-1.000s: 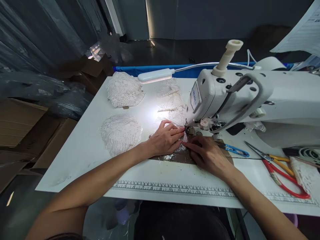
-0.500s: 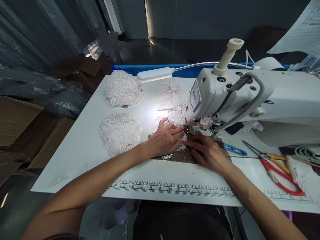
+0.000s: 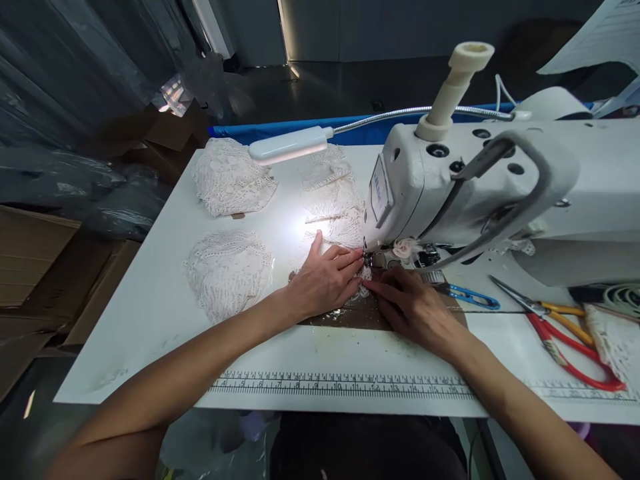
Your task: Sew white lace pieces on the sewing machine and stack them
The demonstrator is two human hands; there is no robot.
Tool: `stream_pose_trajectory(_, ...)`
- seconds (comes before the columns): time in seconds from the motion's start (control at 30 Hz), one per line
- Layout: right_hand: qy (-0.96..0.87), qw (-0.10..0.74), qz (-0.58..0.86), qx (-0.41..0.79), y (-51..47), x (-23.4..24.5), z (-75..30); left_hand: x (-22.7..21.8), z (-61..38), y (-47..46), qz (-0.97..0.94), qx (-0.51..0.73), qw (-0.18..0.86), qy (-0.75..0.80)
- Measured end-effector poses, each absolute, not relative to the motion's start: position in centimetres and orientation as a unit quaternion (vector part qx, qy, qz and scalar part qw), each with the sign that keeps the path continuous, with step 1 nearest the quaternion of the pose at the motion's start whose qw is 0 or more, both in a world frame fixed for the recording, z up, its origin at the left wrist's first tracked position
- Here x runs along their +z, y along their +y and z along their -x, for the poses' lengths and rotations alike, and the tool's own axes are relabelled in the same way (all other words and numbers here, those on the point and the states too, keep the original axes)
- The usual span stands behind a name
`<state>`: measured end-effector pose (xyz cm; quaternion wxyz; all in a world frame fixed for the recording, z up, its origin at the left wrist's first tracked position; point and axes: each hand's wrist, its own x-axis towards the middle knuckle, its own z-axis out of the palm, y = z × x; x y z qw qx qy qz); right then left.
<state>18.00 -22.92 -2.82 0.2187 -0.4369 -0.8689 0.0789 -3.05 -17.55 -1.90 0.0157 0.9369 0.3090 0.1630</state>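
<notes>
Flat on a piece of white lace (image 3: pixel 365 287) lies my left hand (image 3: pixel 327 275), fingers stretched toward the needle area of a white sewing machine (image 3: pixel 405 180) and thumb apart. My right hand (image 3: pixel 415 303) is curled in front of the machine head, its index finger and thumb closed at the lace's near edge. Both hands cover most of this lace, and the needle itself is hard to see. Beyond the left hand, more lace (image 3: pixel 333 193) runs back along the table.
Two lace piles (image 3: pixel 233 177) sit at the left. A lit lamp (image 3: pixel 290 145) hangs over the table. Blue thread snips (image 3: pixel 473 297), red-handled scissors (image 3: pixel 570 347) and more lace (image 3: pixel 613 343) lie at the right. A ruler strip (image 3: pixel 340 385) follows the front edge; cardboard boxes (image 3: pixel 100 293) stand left.
The view has shifted slightly, bringing the machine closer. Both hands stay at the lace beside the needle area, with little visible movement.
</notes>
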Motion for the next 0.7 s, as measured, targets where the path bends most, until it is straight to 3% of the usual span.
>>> stream_pose_trajectory(0.5,-0.871,0.182,0.457,0.002,-22.3,-3.2,-17.5,-2.6,2.1,-17.4,-0.912,0.185,-0.025,0.365)
stream_pose_trajectory(0.7,-0.853,0.218,0.467,0.083,-22.4,-3.2,-18.8,-2.6,2.8,-17.3,-0.902,0.219,-0.036,0.371)
